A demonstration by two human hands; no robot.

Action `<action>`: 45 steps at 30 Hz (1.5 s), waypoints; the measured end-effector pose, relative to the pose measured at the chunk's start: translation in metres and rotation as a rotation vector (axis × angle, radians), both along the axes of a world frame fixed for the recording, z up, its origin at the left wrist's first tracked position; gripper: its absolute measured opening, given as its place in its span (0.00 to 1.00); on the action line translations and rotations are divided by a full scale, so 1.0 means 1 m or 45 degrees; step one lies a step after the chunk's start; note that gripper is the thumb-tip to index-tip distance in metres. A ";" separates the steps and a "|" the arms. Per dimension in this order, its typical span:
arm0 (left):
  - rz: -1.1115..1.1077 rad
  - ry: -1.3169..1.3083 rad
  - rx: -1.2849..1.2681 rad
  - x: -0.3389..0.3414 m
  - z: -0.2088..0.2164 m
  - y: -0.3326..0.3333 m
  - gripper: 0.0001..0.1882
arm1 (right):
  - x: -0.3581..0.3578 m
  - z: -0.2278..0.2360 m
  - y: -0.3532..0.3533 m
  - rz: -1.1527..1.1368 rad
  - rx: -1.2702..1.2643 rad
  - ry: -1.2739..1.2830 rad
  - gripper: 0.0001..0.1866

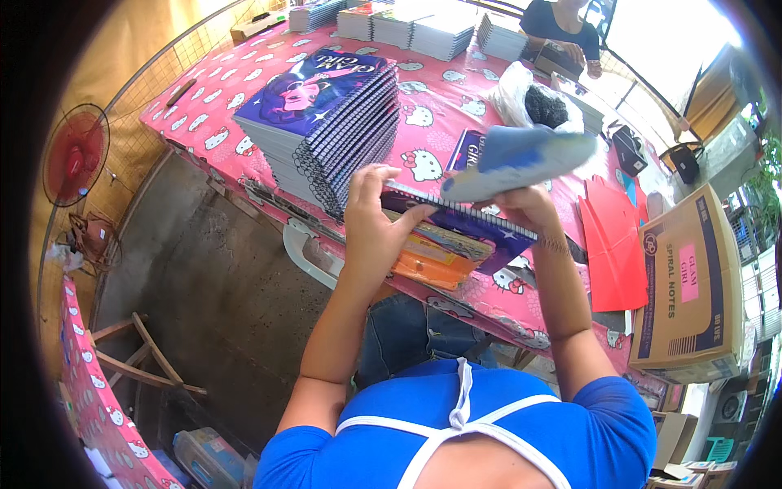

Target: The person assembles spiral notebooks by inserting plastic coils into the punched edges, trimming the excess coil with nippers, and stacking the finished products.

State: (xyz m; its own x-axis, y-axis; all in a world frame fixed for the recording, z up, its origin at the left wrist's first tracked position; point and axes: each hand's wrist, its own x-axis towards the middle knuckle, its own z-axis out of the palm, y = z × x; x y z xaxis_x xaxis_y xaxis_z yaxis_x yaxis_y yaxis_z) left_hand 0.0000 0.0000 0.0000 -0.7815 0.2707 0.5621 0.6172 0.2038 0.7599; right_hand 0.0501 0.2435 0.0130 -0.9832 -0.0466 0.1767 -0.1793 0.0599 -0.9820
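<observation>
A dark purple notebook [507,244] stands tilted at the table's near edge, its punched edge facing up. My left hand [376,213] is closed on the notebook's left end, thumb on the near side. My right hand [529,207] is at the far side, its fingers curled under a flat blue-and-white piece [521,165] with yellow patches, blurred by motion. Part of a wire coil [555,245] shows beside my right wrist. An orange pouch [432,267] lies just below the notebook. Another purple notebook [463,151] is partly hidden behind the blurred piece.
A tall stack of spiral notebooks [322,122] stands to the left on the pink patterned tablecloth [423,165]. More book stacks [440,37] line the far side, near a seated person [562,37]. Red sheets [612,244] and a cardboard box [692,285] are at right.
</observation>
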 end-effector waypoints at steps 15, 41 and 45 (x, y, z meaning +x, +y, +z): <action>-0.159 -0.519 0.672 -0.009 -0.016 -0.019 0.18 | -0.021 0.017 -0.035 0.003 0.410 0.136 0.21; -0.327 0.302 0.140 0.085 -0.011 0.013 0.12 | 0.180 -0.011 -0.058 -0.654 0.807 0.250 0.20; -0.328 0.309 0.142 0.092 -0.004 0.017 0.12 | 0.168 0.001 -0.077 -0.712 0.968 0.476 0.20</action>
State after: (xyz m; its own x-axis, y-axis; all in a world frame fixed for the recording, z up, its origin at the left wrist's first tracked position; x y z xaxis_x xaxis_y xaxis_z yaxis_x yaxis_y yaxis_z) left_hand 0.0922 0.0169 -0.0039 -0.5363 0.3679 0.7597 0.8022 -0.0576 0.5942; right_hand 0.2184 0.1670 0.0140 -0.7863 0.1748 0.5926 -0.2223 0.8149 -0.5353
